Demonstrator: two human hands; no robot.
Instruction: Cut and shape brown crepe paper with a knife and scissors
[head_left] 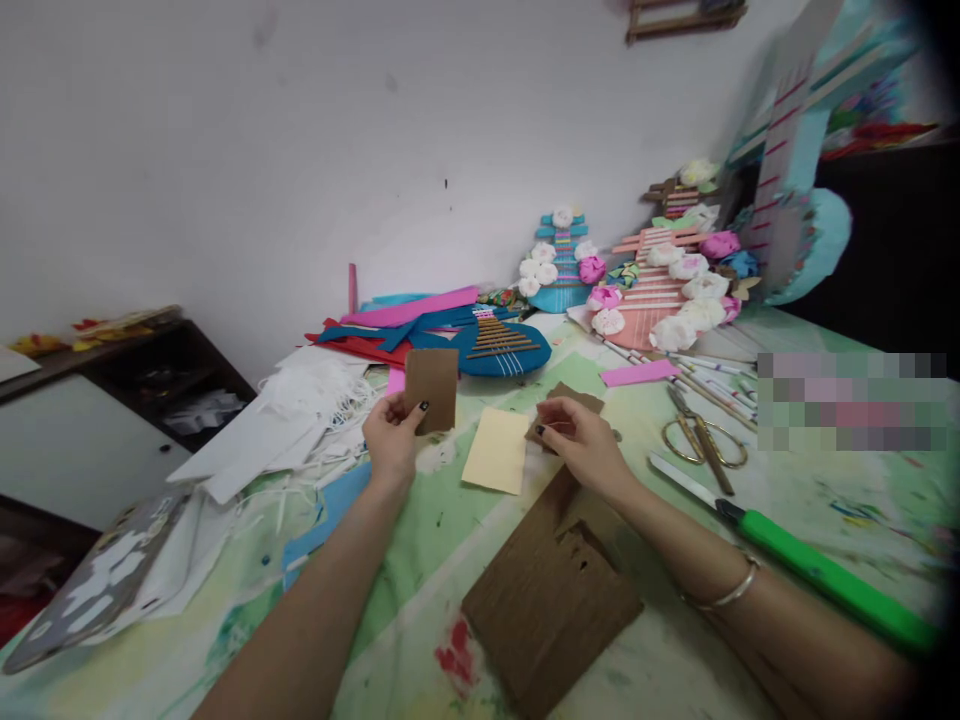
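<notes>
My left hand (pixel 391 440) pinches a small brown cardboard rectangle (pixel 436 392) upright between thumb and fingers, above the table. A cream paper rectangle (pixel 495 452) lies flat between my two hands. Just right of it, my right hand (pixel 576 438) has its fingers curled toward the thumb, over a torn cardboard scrap (pixel 581 398); what sits between the fingertips, if anything, cannot be made out. Below that hand lies a larger brown cardboard piece (pixel 551 600) with a torn patch on its surface.
Scissors (pixel 701 440) and a green-handled knife (pixel 817 570) lie at right, near several markers (pixel 716 390). White paper scraps (pixel 300 400) pile up at left. Behind stand flower-decorated cardboard instruments (pixel 559 265), with a blue one (pixel 502 345) lying in front.
</notes>
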